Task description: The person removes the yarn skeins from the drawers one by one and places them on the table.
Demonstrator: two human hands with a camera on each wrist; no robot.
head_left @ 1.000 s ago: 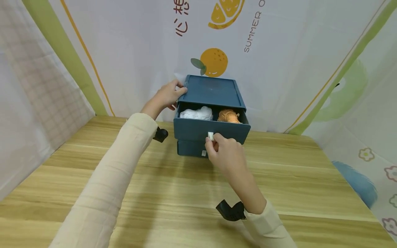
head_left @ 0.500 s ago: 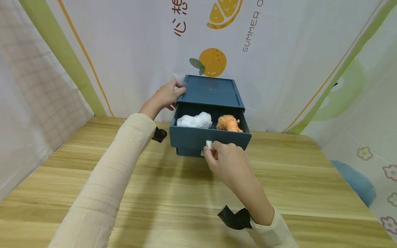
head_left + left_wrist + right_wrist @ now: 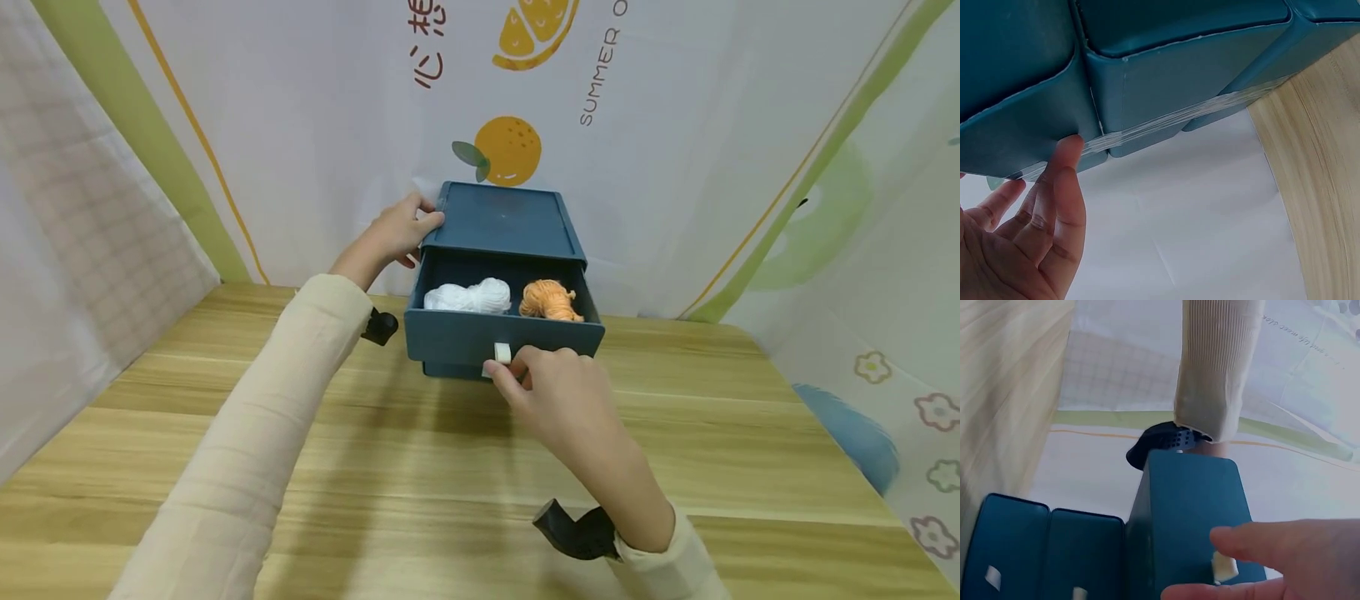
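Note:
A dark blue drawer cabinet (image 3: 498,218) stands on the table with its top drawer (image 3: 457,333) pulled out. Inside that drawer lie a white yarn skein (image 3: 468,296) on the left and an orange yarn skein (image 3: 550,300) on the right. My left hand (image 3: 393,232) steadies the cabinet's left side; in the left wrist view its fairly straight fingertips (image 3: 1070,142) touch the side by a strip of clear tape (image 3: 1191,112). At the drawer front, my right hand (image 3: 558,392) has thumb and finger spread on either side of the white pull tab (image 3: 1225,567), apparently not pinching it.
Two lower drawers (image 3: 1085,550) are closed, each with a white tab. A wooden table (image 3: 420,500) spreads in front and to both sides. Printed white curtains (image 3: 645,192) hang close behind and beside the cabinet. Black wrist cameras (image 3: 577,533) jut from the sleeves.
The top drawer has slid out toward me, baring more of both yarn skeins. My right hand came with it, and its fingers have loosened from the tab. My left hand keeps its place.

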